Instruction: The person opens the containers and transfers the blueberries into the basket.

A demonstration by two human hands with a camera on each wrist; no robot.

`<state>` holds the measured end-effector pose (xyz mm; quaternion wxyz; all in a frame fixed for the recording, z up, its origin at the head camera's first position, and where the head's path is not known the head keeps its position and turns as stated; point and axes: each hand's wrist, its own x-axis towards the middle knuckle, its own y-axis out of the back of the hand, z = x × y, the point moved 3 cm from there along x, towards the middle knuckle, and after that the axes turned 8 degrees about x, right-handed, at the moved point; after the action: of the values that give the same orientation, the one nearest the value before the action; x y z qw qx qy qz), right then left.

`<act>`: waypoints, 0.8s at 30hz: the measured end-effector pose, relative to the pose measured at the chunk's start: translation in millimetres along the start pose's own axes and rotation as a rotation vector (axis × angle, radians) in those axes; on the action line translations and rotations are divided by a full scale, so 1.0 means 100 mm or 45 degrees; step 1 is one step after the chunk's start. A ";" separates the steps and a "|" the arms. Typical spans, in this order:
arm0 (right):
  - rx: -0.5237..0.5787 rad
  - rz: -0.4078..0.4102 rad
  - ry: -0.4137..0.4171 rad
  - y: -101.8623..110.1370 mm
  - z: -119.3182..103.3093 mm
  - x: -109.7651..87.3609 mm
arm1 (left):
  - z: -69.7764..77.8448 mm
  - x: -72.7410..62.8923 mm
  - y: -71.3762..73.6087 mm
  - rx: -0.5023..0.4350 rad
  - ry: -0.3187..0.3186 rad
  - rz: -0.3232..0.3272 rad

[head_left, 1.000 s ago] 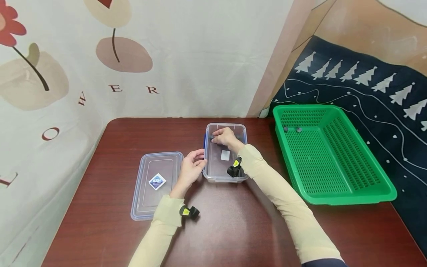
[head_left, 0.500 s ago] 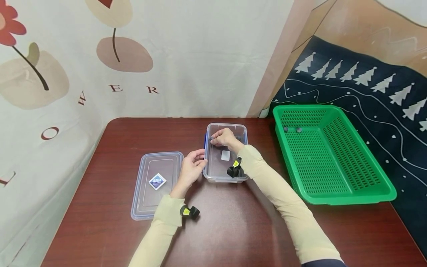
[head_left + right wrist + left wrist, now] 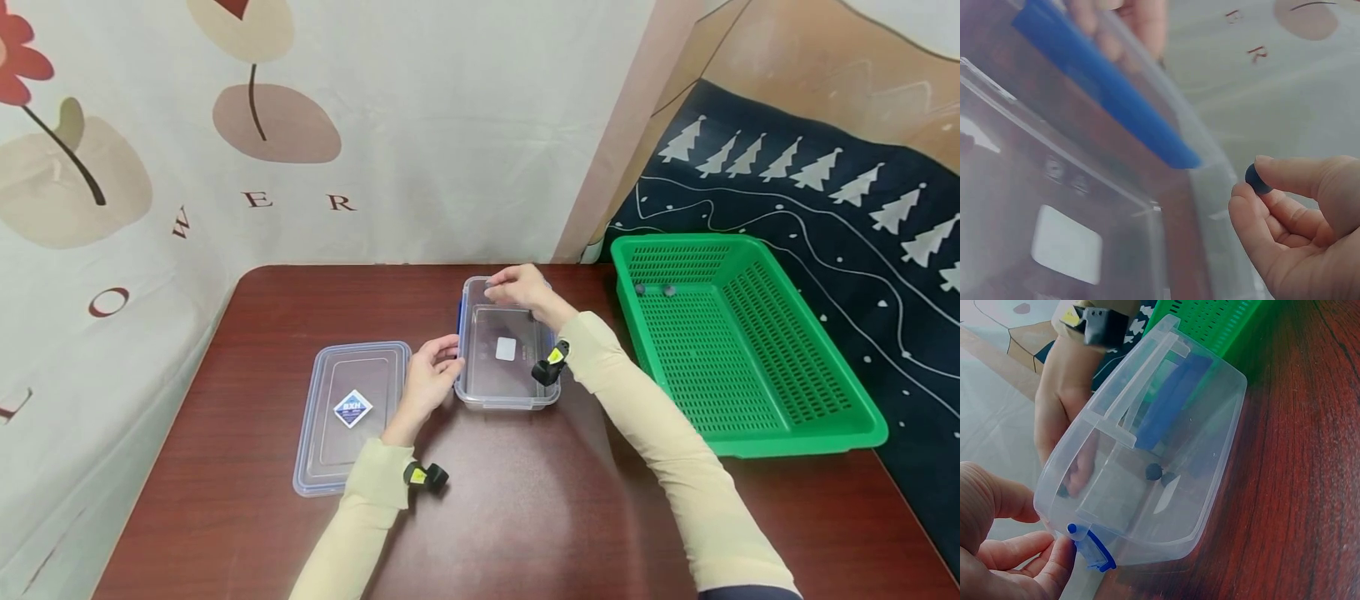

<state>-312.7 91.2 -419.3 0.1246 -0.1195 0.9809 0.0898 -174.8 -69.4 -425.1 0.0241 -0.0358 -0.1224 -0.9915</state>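
Observation:
My right hand (image 3: 521, 287) pinches a small dark blueberry (image 3: 1258, 179) between thumb and fingertips, over the far end of a clear plastic box (image 3: 495, 397). In the left wrist view, another dark blueberry (image 3: 1154, 471) lies inside the box, a similar dark spot beside it. My left hand (image 3: 432, 375) touches the box's left side with fingers and thumb loosely bent, close to a blue side latch (image 3: 1094, 550). Another blue latch (image 3: 1110, 87) hangs along the wall in the right wrist view. A white label (image 3: 506, 349) shows at the box's bottom.
A clear lid (image 3: 322, 458) with a blue edge and a diamond sticker lies left of the box. To the right stands a green slotted basket (image 3: 750, 367) with two small dark round pieces (image 3: 669, 290) near its far left corner. Patterned cloth hangs behind the table.
My right hand has risen out of the box toward its far edge and slightly right, the blueberry in its fingertips. My left hand has stayed at the box's side.

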 end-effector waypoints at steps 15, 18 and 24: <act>0.021 0.057 0.124 0.66 -0.35 -0.33 | -0.01 0.01 0.01 0.011 -0.009 -0.005; 0.087 0.063 0.160 0.82 -0.37 -0.41 | -0.01 0.00 0.01 0.015 -0.011 -0.007; 0.182 0.107 0.157 1.17 -0.33 -0.60 | -0.01 0.01 0.00 0.009 0.001 -0.014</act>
<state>-294.2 209.2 -354.7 0.0683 -0.0743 0.9948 0.0170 -175.8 -69.9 -425.9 0.0186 -0.0346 -0.1262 -0.9912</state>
